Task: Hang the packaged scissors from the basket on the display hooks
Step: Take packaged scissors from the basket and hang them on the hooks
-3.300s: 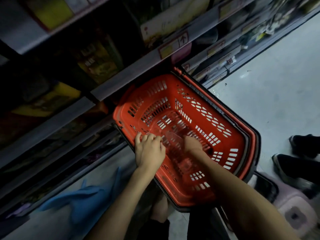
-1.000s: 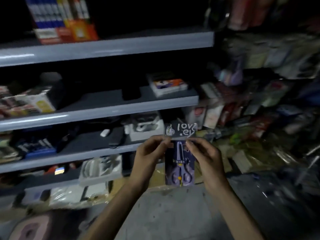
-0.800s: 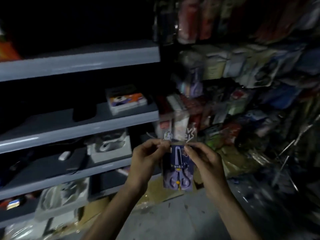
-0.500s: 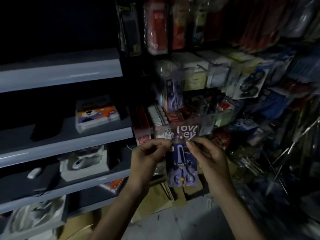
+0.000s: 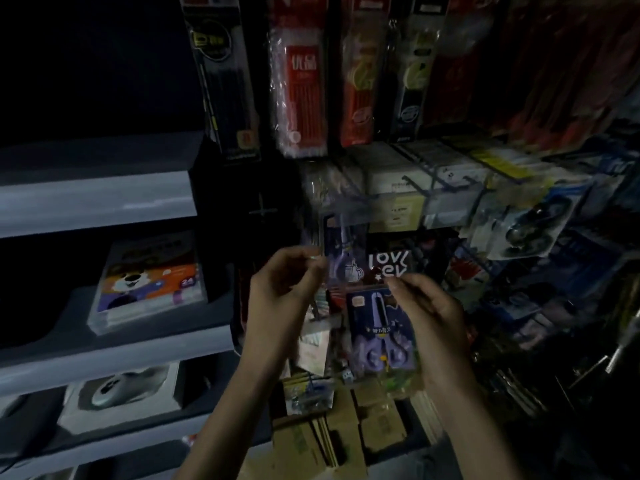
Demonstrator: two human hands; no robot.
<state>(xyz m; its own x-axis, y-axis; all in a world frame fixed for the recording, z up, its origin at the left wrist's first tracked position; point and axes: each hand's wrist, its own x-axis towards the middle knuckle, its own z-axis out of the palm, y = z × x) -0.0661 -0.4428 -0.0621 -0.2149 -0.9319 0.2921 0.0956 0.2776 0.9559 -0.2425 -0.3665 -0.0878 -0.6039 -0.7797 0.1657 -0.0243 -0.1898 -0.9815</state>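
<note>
Packaged scissors (image 5: 379, 336) are being held upright in front of the display hooks (image 5: 429, 188); the top header of the pack is being pinched at its left edge by the left hand (image 5: 280, 289) and at its right edge by the right hand (image 5: 429, 313), fingers clenched on the card; a second purple scissors pack (image 5: 341, 237) is hanging just behind, beside grey shelves (image 5: 104, 199).

Packaged scissors (image 5: 377, 327) between my left hand (image 5: 284, 289) and my right hand (image 5: 429, 317), shelves (image 5: 97, 199) to my left, hanging packets (image 5: 301, 98) above, display hooks (image 5: 433, 188) behind.
</note>
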